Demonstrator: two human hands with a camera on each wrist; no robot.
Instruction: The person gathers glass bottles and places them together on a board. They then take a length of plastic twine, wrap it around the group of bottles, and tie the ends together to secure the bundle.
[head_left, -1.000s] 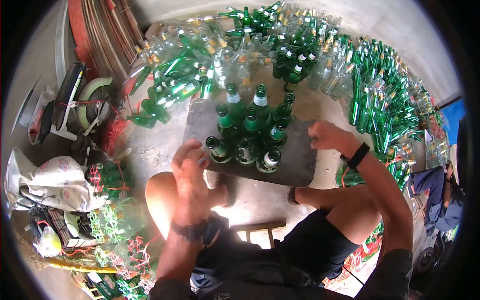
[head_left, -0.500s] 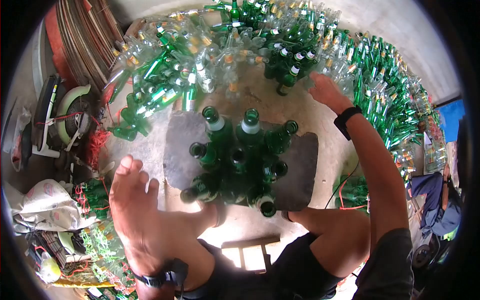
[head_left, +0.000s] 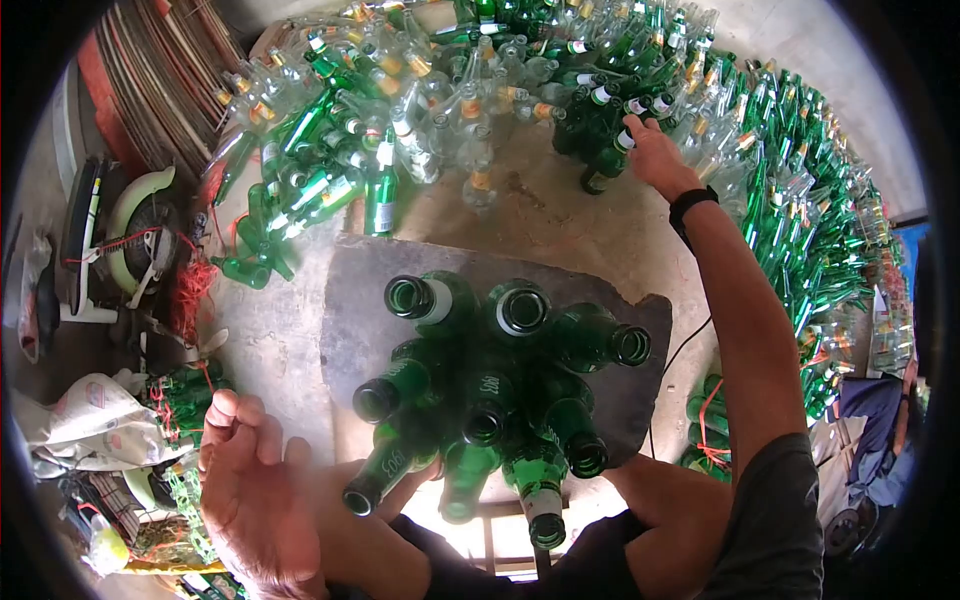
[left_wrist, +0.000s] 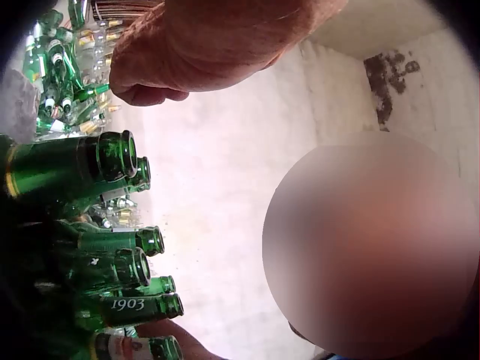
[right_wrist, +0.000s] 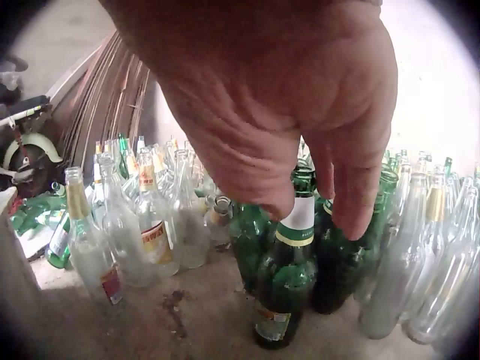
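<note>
My right hand reaches out to a green glass bottle standing on the floor. In the right wrist view its thumb and fingers curl round the bottle's neck, over the white neck label. Several dark green bottles stand close behind that one. Nearer to me, a cluster of open-mouthed green bottles stands upright on a dark slab. My left hand is held left of this cluster, its fingers loosely bent and nothing in them.
Clear bottles and green bottles lie and stand along the back. A dense mass of green bottles fills the right side. At the left are stacked boards, a wheel and a white sack.
My right hand has moved forward from beside the slab to the standing green bottle and taken its neck. The left hand has drawn back leftward from the cluster. The head view has shifted forward.
</note>
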